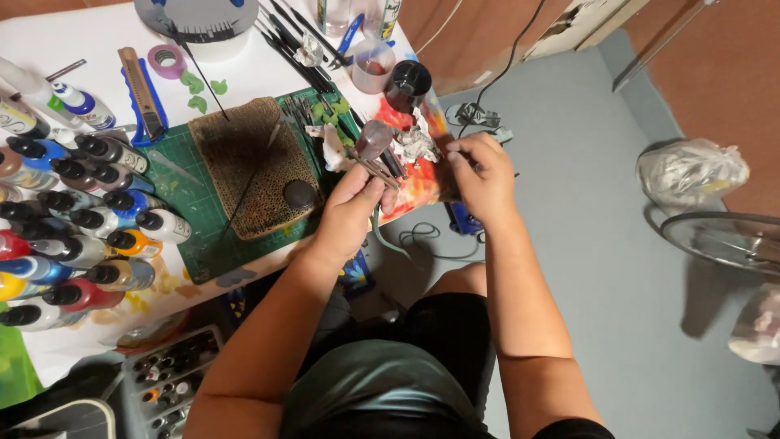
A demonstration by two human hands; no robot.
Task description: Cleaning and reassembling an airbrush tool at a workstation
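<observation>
Hands apart: left hand (351,203) grips airbrush (375,154); right hand (481,175) pinches paint-stained paper (422,183).

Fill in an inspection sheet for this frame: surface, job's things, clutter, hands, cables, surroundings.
Surface: white table, green cutting mat, stained brown pad.
Job's things: airbrush in left hand; right hand pinches at a paint-stained sheet.
Clutter: paint bottles, brushes, tape roll, knife, crumpled tissue, cup.
Hands: both closed, at the table edge.
Cables: black cord across floor; loop under table.
Surroundings: grey floor, plastic bag, fan.
</observation>
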